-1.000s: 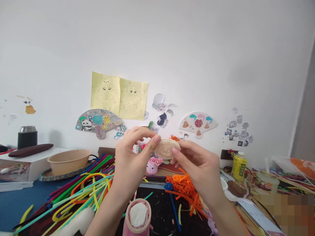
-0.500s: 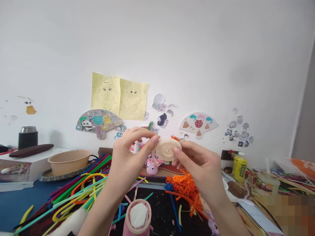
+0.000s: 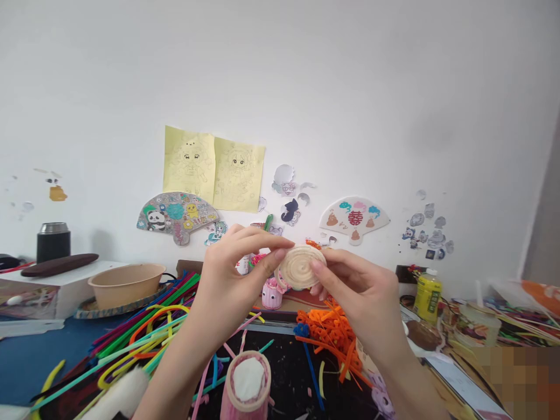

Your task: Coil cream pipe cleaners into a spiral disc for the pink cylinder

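Though messy, dark worktop (image 3: 286, 373) below white wall (image 3: 280, 70).

The bare left forearm (image 3: 181, 356) rises from the bottom edge of the view and slants inward; the bare right forearm (image 3: 396, 361) rises opposite and leans in towards it. The bare left hand (image 3: 238, 262) is closed in a light pinch, its index finger (image 3: 262, 239) arched above and its thumb (image 3: 268, 267) stretched out below. The bare right hand (image 3: 361, 286) pinches too, its thumb (image 3: 331, 280) pointing up and inward in front of the bent fingers. Both hands are raised to about the same height, fingertips facing and near each other.
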Action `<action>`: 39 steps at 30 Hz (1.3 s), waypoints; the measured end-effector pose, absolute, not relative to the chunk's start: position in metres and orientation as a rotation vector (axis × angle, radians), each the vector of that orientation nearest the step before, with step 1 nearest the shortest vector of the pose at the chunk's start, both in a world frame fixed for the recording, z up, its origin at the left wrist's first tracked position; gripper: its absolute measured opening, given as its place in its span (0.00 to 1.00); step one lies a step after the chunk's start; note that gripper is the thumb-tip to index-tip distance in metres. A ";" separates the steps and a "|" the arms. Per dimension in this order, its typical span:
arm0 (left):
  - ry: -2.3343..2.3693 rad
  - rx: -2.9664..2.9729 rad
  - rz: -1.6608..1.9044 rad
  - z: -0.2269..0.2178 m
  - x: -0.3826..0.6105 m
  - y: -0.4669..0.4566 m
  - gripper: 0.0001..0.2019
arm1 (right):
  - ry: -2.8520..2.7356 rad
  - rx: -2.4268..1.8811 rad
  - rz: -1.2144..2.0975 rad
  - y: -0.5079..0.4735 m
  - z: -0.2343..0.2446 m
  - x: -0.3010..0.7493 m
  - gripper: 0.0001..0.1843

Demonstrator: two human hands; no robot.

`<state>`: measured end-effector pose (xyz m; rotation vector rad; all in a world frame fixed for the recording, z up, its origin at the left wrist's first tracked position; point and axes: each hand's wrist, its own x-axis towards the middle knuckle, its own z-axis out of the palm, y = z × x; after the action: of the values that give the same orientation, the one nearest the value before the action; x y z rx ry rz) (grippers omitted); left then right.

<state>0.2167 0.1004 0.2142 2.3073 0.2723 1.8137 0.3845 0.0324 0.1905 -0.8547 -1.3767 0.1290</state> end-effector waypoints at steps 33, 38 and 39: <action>0.254 2.581 1.808 0.220 0.210 0.093 0.08 | -1.564 -0.904 -0.263 0.023 0.190 0.387 0.06; 0.168 2.587 1.920 0.219 0.206 0.090 0.08 | -1.574 -0.815 -0.460 0.025 0.188 0.387 0.12; 0.169 2.582 1.955 0.219 0.206 0.089 0.08 | -1.563 -0.796 -0.506 0.025 0.187 0.387 0.13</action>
<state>0.2058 0.0886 0.2191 2.5822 0.1692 1.9549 0.3871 0.0249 0.1872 -0.7961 -1.5627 -0.5063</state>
